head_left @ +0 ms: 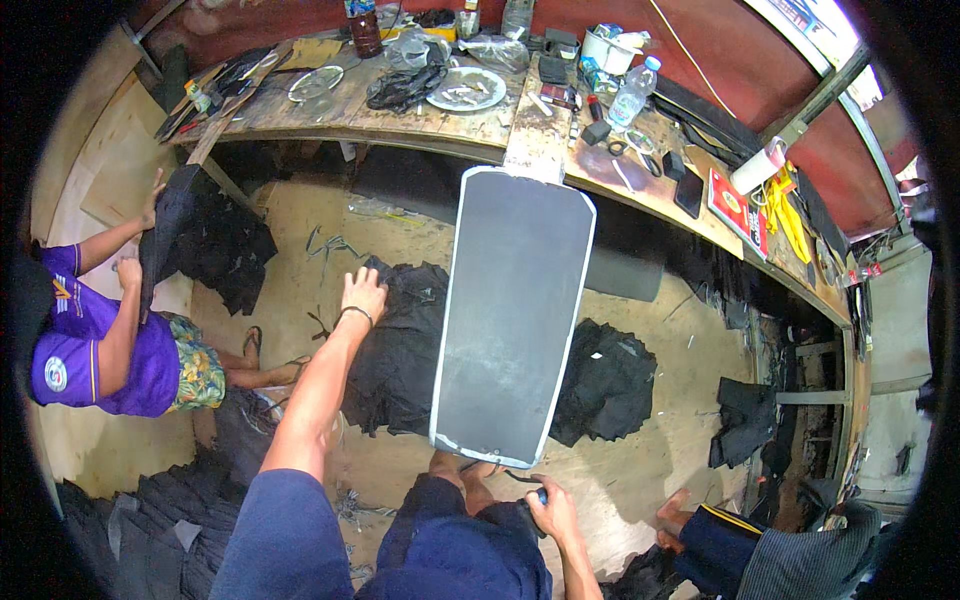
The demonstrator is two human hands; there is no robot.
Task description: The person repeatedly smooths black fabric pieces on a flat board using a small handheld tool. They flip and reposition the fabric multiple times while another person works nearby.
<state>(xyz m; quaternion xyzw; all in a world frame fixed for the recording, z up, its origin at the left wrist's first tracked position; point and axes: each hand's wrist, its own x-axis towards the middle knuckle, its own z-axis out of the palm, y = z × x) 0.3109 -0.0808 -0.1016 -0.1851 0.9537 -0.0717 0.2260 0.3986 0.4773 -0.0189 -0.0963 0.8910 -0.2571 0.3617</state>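
Note:
A long dark grey board [515,315] with a pale worn rim and clipped corners stands in front of me, its far end by the workbench. Left of it my left hand [363,293] reaches out, wearing a thin dark bracelet. Its fingers are bent over the upper corner of a heap of black cloth [398,345] and seem to pinch it. My right hand [554,512] is low, near my lap, closed round a small tool with a blue handle [542,495]; its working end is hard to make out. More black cloth [605,385] lies right of the board.
A cluttered wooden workbench [480,130] curves across the back, bearing a plate [466,90], a plastic bottle [634,95] and a phone [689,192]. At left a person in purple [125,350] handles black cloth. Another person's legs [720,545] show at lower right. Dark cloth piles [170,520] lie lower left.

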